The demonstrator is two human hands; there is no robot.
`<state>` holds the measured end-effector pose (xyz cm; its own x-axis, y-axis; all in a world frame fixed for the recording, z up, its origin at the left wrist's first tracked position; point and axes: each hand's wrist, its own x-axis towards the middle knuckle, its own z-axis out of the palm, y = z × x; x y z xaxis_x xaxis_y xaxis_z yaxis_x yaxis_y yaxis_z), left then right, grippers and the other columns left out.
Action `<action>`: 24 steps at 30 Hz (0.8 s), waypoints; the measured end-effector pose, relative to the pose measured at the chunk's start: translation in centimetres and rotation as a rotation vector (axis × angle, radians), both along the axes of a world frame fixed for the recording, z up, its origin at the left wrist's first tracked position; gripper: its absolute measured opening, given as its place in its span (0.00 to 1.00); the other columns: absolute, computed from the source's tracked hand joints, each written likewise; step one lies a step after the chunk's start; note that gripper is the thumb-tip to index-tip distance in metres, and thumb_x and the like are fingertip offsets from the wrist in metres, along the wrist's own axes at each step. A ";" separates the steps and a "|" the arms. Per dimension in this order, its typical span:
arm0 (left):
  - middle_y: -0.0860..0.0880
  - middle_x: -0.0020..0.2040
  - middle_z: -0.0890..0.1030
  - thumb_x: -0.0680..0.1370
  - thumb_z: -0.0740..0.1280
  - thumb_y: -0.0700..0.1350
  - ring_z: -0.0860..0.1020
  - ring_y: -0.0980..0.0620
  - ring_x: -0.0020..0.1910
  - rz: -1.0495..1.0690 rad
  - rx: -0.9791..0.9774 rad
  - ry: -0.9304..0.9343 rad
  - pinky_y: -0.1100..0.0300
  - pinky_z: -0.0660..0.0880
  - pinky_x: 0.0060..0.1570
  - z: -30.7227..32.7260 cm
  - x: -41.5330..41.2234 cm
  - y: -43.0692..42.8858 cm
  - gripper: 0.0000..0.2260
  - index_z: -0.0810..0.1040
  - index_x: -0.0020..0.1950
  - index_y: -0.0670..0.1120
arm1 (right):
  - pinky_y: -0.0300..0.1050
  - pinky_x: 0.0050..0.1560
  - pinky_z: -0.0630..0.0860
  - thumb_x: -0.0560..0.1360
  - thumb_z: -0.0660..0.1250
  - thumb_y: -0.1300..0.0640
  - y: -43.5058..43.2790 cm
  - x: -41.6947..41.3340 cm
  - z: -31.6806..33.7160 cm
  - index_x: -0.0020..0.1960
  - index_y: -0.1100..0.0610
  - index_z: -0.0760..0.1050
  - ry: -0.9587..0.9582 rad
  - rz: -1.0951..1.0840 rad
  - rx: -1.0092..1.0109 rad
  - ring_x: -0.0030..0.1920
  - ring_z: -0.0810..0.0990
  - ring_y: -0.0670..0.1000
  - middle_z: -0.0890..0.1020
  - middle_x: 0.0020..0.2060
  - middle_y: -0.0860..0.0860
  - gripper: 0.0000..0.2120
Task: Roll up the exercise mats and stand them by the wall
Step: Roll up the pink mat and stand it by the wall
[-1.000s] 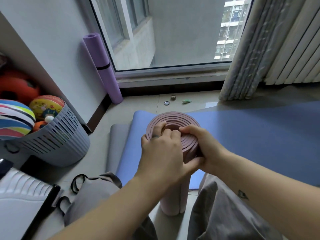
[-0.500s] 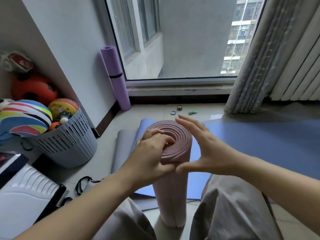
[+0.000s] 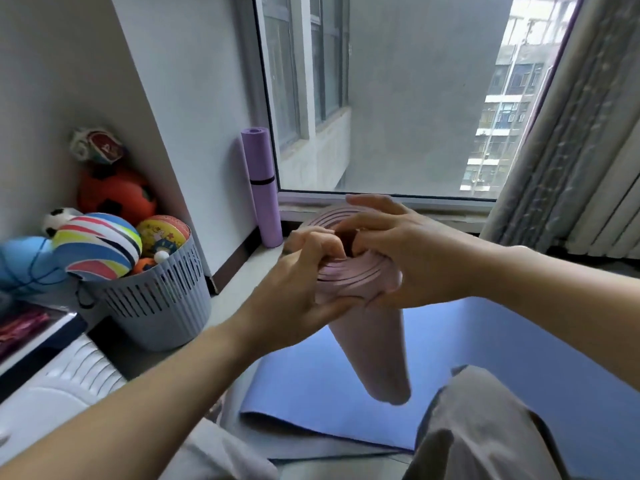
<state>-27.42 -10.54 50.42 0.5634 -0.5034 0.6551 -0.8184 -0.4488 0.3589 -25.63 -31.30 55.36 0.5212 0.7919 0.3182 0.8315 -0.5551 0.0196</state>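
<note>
A rolled pink mat point(image 3: 375, 348) is lifted off the floor, its spiral end facing me. My left hand point(image 3: 304, 271) grips the left side of that end, fingers curled into the roll's centre. My right hand point(image 3: 401, 251) holds the right side, thumb under the rim and fingers curled over the top. A blue mat point(image 3: 502, 341) lies flat on the floor below, on top of a grey mat point(image 3: 311, 448). A rolled purple mat point(image 3: 261, 185) with a black strap stands upright against the wall by the window.
A grey slatted basket point(image 3: 156, 303) full of balls stands at the left by the wall. A white appliance point(image 3: 52, 393) sits at the lower left. A curtain point(image 3: 561, 133) hangs at the right. My knees in grey trousers point(image 3: 485, 427) are below.
The pink roll has been lifted off the floor and tilted. My right hand, open half a second ago, now grips the roll's end. The view has tipped upward.
</note>
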 end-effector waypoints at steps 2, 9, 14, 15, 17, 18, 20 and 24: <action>0.59 0.59 0.68 0.73 0.69 0.56 0.71 0.48 0.62 0.032 -0.024 0.045 0.68 0.68 0.57 -1.2 1.0 0.6 0.20 0.65 0.58 0.50 | 0.45 0.71 0.60 0.64 0.66 0.36 1.1 0.9 -0.4 0.50 0.54 0.78 -0.058 -0.030 -0.037 0.70 0.64 0.55 0.76 0.59 0.47 0.25; 0.59 0.60 0.69 0.73 0.74 0.50 0.66 0.60 0.59 0.202 -0.094 0.406 0.77 0.63 0.54 -8.5 4.9 4.3 0.19 0.66 0.55 0.54 | 0.54 0.62 0.70 0.61 0.71 0.41 7.0 6.8 -6.8 0.44 0.53 0.75 -0.061 -0.047 -0.232 0.61 0.70 0.55 0.77 0.44 0.46 0.19; 0.59 0.54 0.69 0.72 0.73 0.54 0.69 0.61 0.53 0.363 -0.167 0.619 0.78 0.64 0.49 -13.4 6.9 9.5 0.20 0.65 0.55 0.56 | 0.54 0.63 0.69 0.64 0.67 0.38 13.5 11.5 -11.8 0.50 0.52 0.76 0.023 -0.019 -0.346 0.65 0.67 0.55 0.78 0.47 0.46 0.21; 0.57 0.55 0.70 0.72 0.73 0.54 0.70 0.61 0.52 0.395 -0.183 0.651 0.78 0.65 0.48 -14.0 7.5 10.9 0.20 0.65 0.55 0.56 | 0.54 0.63 0.68 0.65 0.67 0.38 15.3 12.3 -12.3 0.51 0.51 0.75 0.033 -0.008 -0.367 0.67 0.66 0.55 0.78 0.49 0.45 0.22; 0.55 0.56 0.74 0.71 0.74 0.56 0.73 0.60 0.53 0.444 -0.220 0.712 0.73 0.69 0.50 -15.3 8.5 13.4 0.21 0.65 0.56 0.55 | 0.53 0.63 0.68 0.67 0.66 0.38 18.8 13.8 -13.3 0.54 0.51 0.74 0.083 0.017 -0.398 0.68 0.63 0.54 0.77 0.53 0.45 0.21; 0.54 0.56 0.75 0.71 0.74 0.56 0.74 0.58 0.54 0.475 -0.233 0.739 0.67 0.71 0.52 -16.2 9.0 15.1 0.22 0.66 0.56 0.54 | 0.51 0.62 0.68 0.69 0.66 0.40 21.1 14.8 -14.2 0.55 0.50 0.74 0.111 0.038 -0.426 0.68 0.62 0.53 0.76 0.55 0.45 0.21; 0.53 0.56 0.76 0.71 0.74 0.54 0.76 0.55 0.55 0.525 -0.224 0.794 0.60 0.74 0.53 -17.5 9.7 17.8 0.23 0.65 0.57 0.52 | 0.46 0.53 0.70 0.71 0.64 0.41 25.1 16.1 -15.5 0.57 0.50 0.74 0.143 0.062 -0.500 0.67 0.62 0.50 0.75 0.56 0.43 0.18; 0.51 0.57 0.78 0.71 0.75 0.50 0.77 0.53 0.54 0.633 -0.192 0.883 0.53 0.75 0.55 -21.1 10.9 23.3 0.25 0.64 0.61 0.51 | 0.45 0.49 0.71 0.71 0.57 0.37 32.0 18.1 -19.3 0.55 0.49 0.76 0.212 0.138 -0.597 0.64 0.64 0.49 0.76 0.55 0.42 0.21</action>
